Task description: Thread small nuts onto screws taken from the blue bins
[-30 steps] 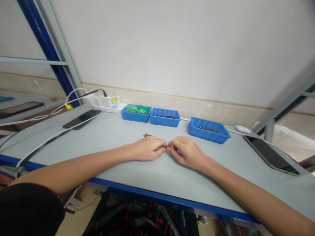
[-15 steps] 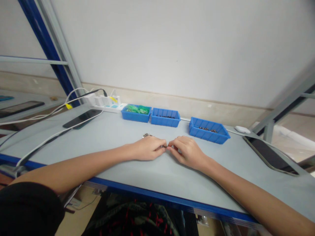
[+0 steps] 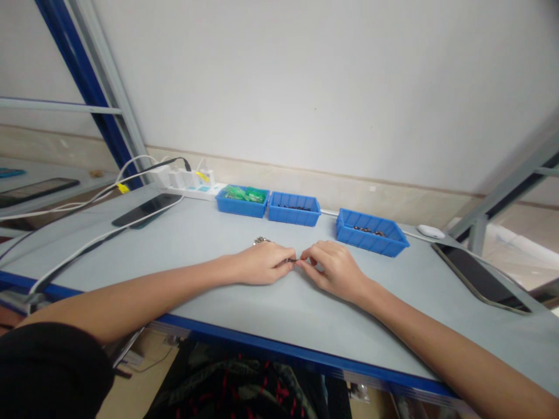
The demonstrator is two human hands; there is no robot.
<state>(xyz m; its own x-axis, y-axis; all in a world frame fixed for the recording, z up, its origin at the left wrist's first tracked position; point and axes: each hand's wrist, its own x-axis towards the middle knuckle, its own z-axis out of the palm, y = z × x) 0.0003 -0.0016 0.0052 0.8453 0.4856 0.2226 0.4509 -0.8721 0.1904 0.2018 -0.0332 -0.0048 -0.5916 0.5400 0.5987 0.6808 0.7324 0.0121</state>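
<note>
My left hand (image 3: 265, 263) and my right hand (image 3: 328, 266) meet fingertip to fingertip over the middle of the grey table. Between their pinched fingers sits a small dark thin piece (image 3: 293, 260), too small to name. Thumb and forefinger of each hand are closed on it. Just behind my left hand lies a little heap of shiny metal parts (image 3: 261, 240), partly hidden by the hand. Beyond my hands stand a blue bin with small dark parts (image 3: 293, 216) and, to the right, another blue bin with brownish metal parts (image 3: 371, 239).
A third blue bin (image 3: 241, 208) holds green plastic bags. At the back left are a white power strip (image 3: 205, 192) with plugs and cables, and a phone (image 3: 151, 210) under a white cable. On the right lie another phone (image 3: 480, 276) and a white earbud case (image 3: 431, 231).
My hands stay almost in place, still pinching the small dark piece. A little more of it shows between the fingertips. The bins have not moved.
</note>
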